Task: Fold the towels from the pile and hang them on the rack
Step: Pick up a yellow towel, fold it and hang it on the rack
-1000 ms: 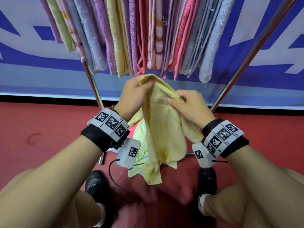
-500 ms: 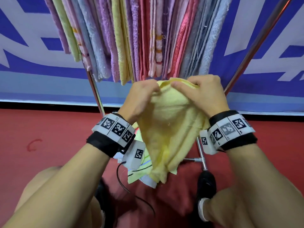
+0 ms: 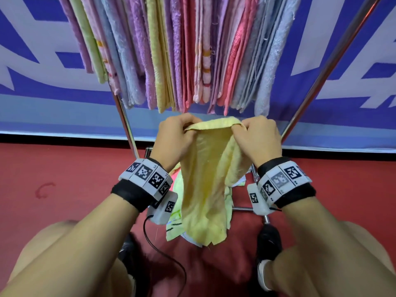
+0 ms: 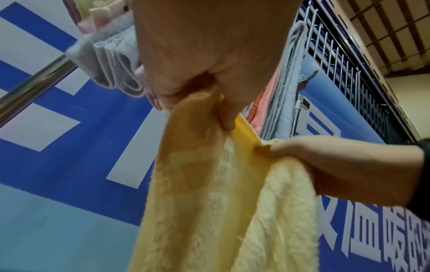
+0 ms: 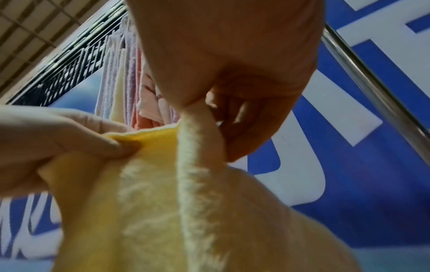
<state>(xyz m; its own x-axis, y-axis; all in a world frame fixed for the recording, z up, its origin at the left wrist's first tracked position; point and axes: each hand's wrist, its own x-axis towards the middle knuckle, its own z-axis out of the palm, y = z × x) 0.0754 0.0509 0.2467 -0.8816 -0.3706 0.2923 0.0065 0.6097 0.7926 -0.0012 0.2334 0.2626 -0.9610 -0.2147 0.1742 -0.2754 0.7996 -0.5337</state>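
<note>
Hands, left (image 3: 174, 140) and right (image 3: 260, 139), pinch yellow towel (image 3: 205, 179) top edge; hung towels (image 3: 192, 52) just above, pile (image 3: 174, 230) below.

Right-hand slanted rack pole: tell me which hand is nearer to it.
Right. The right hand sits just left of the pole; the left hand is farther, across the yellow towel.

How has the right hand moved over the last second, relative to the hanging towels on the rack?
Yes. The right hand has risen and shifted right along the yellow terry towel's top edge, closer to the bottom ends of the hanging towels.
</note>
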